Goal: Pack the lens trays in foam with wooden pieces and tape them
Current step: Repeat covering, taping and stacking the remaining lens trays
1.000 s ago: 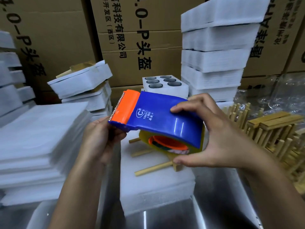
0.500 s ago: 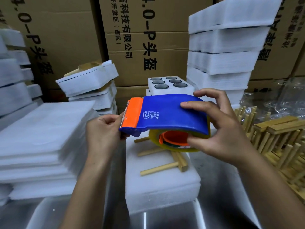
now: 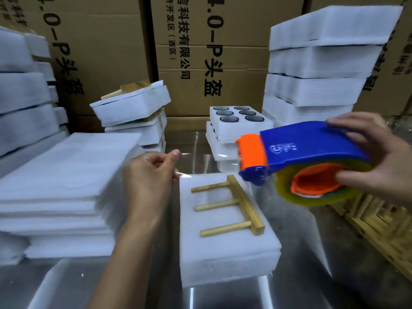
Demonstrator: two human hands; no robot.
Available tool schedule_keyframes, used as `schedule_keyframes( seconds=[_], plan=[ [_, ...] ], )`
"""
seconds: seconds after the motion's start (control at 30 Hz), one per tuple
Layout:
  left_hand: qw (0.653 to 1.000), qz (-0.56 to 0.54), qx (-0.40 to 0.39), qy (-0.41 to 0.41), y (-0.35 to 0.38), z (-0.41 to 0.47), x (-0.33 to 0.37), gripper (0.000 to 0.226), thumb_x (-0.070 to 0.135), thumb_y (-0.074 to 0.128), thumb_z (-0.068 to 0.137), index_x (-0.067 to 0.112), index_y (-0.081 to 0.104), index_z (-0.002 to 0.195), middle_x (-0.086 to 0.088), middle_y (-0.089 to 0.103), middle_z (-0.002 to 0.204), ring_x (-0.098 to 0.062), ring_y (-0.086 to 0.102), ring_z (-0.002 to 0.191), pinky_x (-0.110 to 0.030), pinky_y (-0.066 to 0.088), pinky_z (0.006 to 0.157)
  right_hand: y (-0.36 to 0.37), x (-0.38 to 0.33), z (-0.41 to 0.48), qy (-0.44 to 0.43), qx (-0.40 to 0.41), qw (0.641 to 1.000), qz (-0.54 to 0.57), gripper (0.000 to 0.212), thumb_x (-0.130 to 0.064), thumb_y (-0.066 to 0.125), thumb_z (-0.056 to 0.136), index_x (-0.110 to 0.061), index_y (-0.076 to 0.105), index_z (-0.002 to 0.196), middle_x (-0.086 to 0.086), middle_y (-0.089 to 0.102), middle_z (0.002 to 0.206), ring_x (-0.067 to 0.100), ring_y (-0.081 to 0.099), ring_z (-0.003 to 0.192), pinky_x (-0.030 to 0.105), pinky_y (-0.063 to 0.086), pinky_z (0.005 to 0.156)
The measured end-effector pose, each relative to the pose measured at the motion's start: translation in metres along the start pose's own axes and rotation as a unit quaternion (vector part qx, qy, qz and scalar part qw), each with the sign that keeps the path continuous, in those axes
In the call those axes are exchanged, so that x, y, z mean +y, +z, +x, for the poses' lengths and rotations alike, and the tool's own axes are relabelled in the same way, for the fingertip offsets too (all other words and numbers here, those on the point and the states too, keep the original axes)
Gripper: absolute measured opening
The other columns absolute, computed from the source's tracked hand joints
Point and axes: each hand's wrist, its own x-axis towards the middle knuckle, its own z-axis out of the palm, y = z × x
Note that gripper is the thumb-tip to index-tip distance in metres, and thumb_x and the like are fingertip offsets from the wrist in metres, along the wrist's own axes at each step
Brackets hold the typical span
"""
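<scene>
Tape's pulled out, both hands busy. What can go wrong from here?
1. The clear tape looks stretched in the air between the left hand and the tape dispenser in the right hand. It may twist or stick to itself.
2. The wooden piece lies loose on the foam block with nothing pressing it, so the landing tape could drag it askew.
3. Neither hand steadies the foam block, so it might slide on the shiny table.
</scene>
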Motion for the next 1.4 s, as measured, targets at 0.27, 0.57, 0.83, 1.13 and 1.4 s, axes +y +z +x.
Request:
schedule_keyframes(
  seconds=[0.27,0.57,0.83,1.13,1.4],
  plan=[
    [0.980,0.181,-0.035,0.081,0.008,-0.014,0.003,0.035,0.038,0.063,0.087,0.017,0.064,0.059,0.007,0.059,0.046,-0.008,0.058,0.048,-0.028,0.046,0.053,-0.033,0.020,-0.006,0.029,-0.059,0.997,-0.033,0.078,-0.018,0.077,0.050,-0.057,0.057,0.115,-0.013,0.043,0.123,-0.010,0.051,0.113,0.002,0.039,0.089],
    [0.897,0.397,-0.056,0.189,-0.031,-0.013,0.003,0.034,0.032,0.055,0.092,0.010,0.058,0.067,-0.017,0.063,0.067,-0.037,0.057,0.066,-0.033,0.033,0.055,-0.044,0.034,0.008,0.040,-0.101,0.991,-0.072,0.084,-0.010,0.072,0.051,-0.058,0.056,0.118,-0.001,0.046,0.124,-0.012,0.049,0.114,0.000,0.032,0.095],
    [0.811,0.543,-0.128,0.178,-0.030,-0.011,-0.017,0.031,0.033,0.037,0.101,0.010,0.057,0.096,-0.015,0.066,0.097,-0.036,0.062,0.093,-0.032,0.032,0.061,-0.028,0.047,0.014,0.051,-0.132,0.983,-0.121,0.078,-0.020,0.073,0.053,-0.055,0.055,0.121,-0.011,0.042,0.116,-0.001,0.046,0.113,0.000,0.034,0.090],
    [0.753,0.611,-0.209,0.128,-0.023,-0.028,-0.061,0.032,0.034,0.025,0.103,0.015,0.048,0.112,-0.004,0.066,0.107,-0.024,0.064,0.104,-0.031,0.048,0.074,-0.010,0.053,0.000,0.046,-0.184,0.970,-0.153,0.072,-0.046,0.063,0.053,-0.058,0.052,0.123,-0.021,0.036,0.119,-0.003,0.042,0.112,-0.002,0.033,0.084],
    [0.756,0.606,-0.237,0.072,0.001,-0.046,-0.083,0.015,0.024,0.031,0.100,0.014,0.041,0.106,0.001,0.069,0.097,-0.021,0.067,0.092,-0.025,0.037,0.061,-0.007,0.064,-0.013,0.066,-0.178,0.970,-0.149,0.074,-0.046,0.062,0.054,-0.056,0.050,0.125,-0.021,0.035,0.120,-0.004,0.045,0.108,0.005,0.042,0.077]
  ],
)
